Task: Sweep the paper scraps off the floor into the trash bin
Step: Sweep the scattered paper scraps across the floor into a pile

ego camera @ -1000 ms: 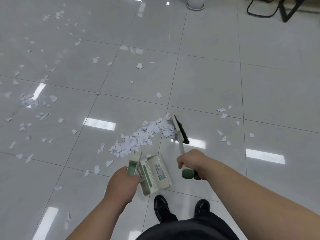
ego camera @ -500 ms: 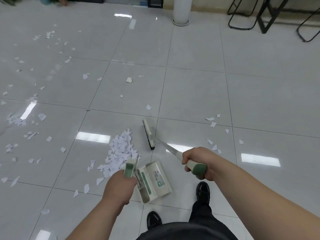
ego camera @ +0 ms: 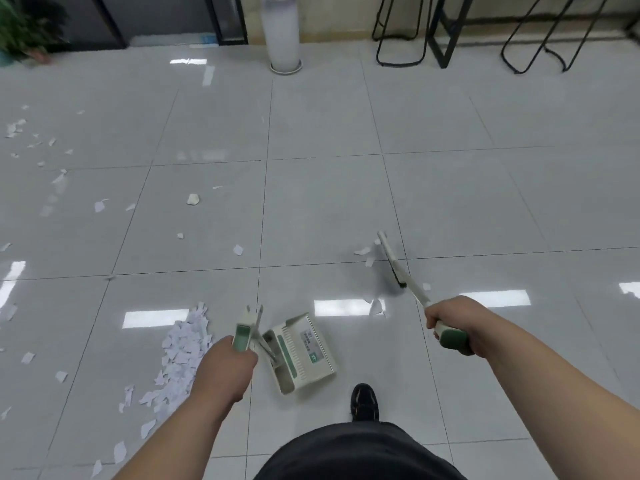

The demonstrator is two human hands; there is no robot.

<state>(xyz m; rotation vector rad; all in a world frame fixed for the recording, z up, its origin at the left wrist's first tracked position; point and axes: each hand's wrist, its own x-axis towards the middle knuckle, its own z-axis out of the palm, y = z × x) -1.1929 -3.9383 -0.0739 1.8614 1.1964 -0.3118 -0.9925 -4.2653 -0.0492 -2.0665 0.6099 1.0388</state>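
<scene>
My left hand (ego camera: pixel 227 367) grips the green-tipped handle of a white and green dustpan (ego camera: pixel 300 353), which sits low over the floor in front of my foot. My right hand (ego camera: pixel 452 322) grips the green end of a long white broom (ego camera: pixel 394 263). Its dark bristles touch the floor to the right, next to a few paper scraps (ego camera: pixel 363 251). A swept pile of white scraps (ego camera: pixel 183 348) lies left of the dustpan. More scraps (ego camera: pixel 100 205) are scattered across the tiles on the far left. No trash bin is in sight.
A tall white cylinder stand (ego camera: pixel 280 32) rises at the back wall. Black metal chair and table legs (ego camera: pixel 401 36) stand at the back right. A green plant (ego camera: pixel 24 26) fills the back left corner. My black shoe (ego camera: pixel 364 401) is just behind the dustpan.
The broom has swung from beside the pile on the left over to the loose scraps on the right. The view has tilted up and turned right. The dustpan stays low by my feet.
</scene>
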